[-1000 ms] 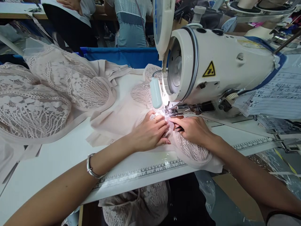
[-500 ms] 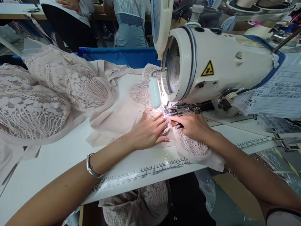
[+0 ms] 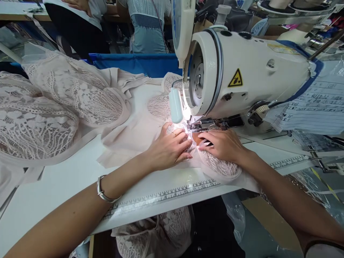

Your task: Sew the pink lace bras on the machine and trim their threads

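Observation:
Under the lit needle area of the sewing machine [image 3: 242, 71] lies a pale pink lace bra [image 3: 159, 107]. My left hand [image 3: 170, 147] rests palm down on its lace just left of the presser foot [image 3: 191, 126], fingers stretched and slightly apart. To the right of the needle, my right hand [image 3: 223, 143] is curled, its thumb and fingertips at the edge of the near lace cup [image 3: 219, 165]. Dark thread snips [image 3: 208, 142] show partly between the thumb and fingers; most of them are hidden by the hand.
More lace bras [image 3: 40, 125] are heaped on the table's left. A small lamp [image 3: 176, 105] hangs by the needle. A printed ruler [image 3: 174, 195] runs along the front edge. Another bra [image 3: 156, 233] lies below the table. Two people [image 3: 147, 28] are beyond the blue cloth [image 3: 134, 64].
My right fingers have drawn back slightly from the presser foot and curled in toward the cup edge, uncovering a brown patch. The left hand has barely moved. The machine's inner wheel looks sharper now.

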The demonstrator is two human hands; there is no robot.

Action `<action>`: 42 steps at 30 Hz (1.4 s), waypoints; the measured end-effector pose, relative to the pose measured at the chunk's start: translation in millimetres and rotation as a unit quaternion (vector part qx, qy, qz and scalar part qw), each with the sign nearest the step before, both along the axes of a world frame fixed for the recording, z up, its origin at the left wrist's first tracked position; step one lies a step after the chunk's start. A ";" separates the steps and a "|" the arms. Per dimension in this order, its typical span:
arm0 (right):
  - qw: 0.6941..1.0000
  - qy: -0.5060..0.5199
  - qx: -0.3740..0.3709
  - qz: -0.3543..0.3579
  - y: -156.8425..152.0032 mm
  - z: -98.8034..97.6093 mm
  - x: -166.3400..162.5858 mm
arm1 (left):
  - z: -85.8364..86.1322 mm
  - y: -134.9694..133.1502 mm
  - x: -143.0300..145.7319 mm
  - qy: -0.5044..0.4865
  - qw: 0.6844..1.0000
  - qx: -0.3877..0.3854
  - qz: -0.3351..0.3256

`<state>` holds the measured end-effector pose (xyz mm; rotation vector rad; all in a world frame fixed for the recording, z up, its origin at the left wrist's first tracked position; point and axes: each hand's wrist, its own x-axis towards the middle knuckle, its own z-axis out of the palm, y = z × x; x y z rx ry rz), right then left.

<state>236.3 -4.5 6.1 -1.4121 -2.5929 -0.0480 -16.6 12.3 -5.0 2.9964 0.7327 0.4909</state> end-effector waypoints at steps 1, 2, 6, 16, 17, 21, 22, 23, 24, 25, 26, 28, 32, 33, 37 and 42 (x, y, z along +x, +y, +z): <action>1.000 -0.002 0.007 -0.004 -2.3 0.2 0.6 | 0.0 -0.5 0.7 -0.001 1.000 0.001 -0.001; 1.000 -0.009 0.011 -0.011 -4.2 -0.2 1.3 | -0.2 -1.1 1.6 -0.003 1.000 -0.001 -0.002; 0.999 -0.040 0.018 -0.029 -7.6 -5.2 3.1 | -3.7 -2.4 6.3 0.007 1.000 -0.007 0.004; 0.999 0.012 0.014 0.044 -7.1 -8.0 4.1 | -7.7 -5.4 7.5 -0.024 0.999 0.039 0.018; 0.999 0.004 0.018 0.047 -6.4 -7.9 4.3 | -7.2 -5.7 7.1 -0.028 0.999 0.042 0.016; 0.999 -0.006 0.017 0.050 -2.9 -6.0 3.0 | -5.4 -5.3 6.0 -0.031 0.999 0.040 0.013; 0.999 -0.004 0.012 0.051 -1.9 -5.2 2.3 | -5.1 -4.8 5.6 -0.031 0.999 0.038 0.014; 0.999 -0.001 0.007 0.052 -0.8 -4.3 1.5 | -4.9 -4.1 5.0 -0.031 0.999 0.036 0.015; 0.999 0.001 0.003 0.051 0.5 -3.5 0.8 | -4.8 -3.3 4.3 -0.030 0.999 0.033 0.018; 0.999 0.000 0.000 0.049 1.9 -2.9 0.2 | -4.8 -2.3 3.5 -0.029 0.999 0.030 0.020; 0.999 -0.003 -0.003 0.044 3.5 -2.5 -0.2 | -4.7 -1.4 2.7 -0.027 0.999 0.026 0.020; 0.999 -0.013 -0.011 0.034 6.6 -2.7 -0.8 | -4.8 0.2 1.4 -0.019 0.999 0.023 0.022; 0.999 -0.025 -0.001 0.022 9.0 -5.5 -0.7 | -5.6 0.3 1.9 -0.008 0.999 0.033 0.034; 0.999 -0.025 0.011 0.017 8.2 -6.5 0.0 | -5.8 -0.2 2.6 -0.010 0.999 0.034 0.037; 0.997 0.007 0.072 0.016 2.8 -10.2 6.7 | -5.0 -2.7 4.9 -0.015 0.999 0.026 0.027; 0.980 0.113 0.095 0.134 1.1 -10.6 15.1 | -1.3 -3.0 4.4 -0.008 1.000 0.003 0.018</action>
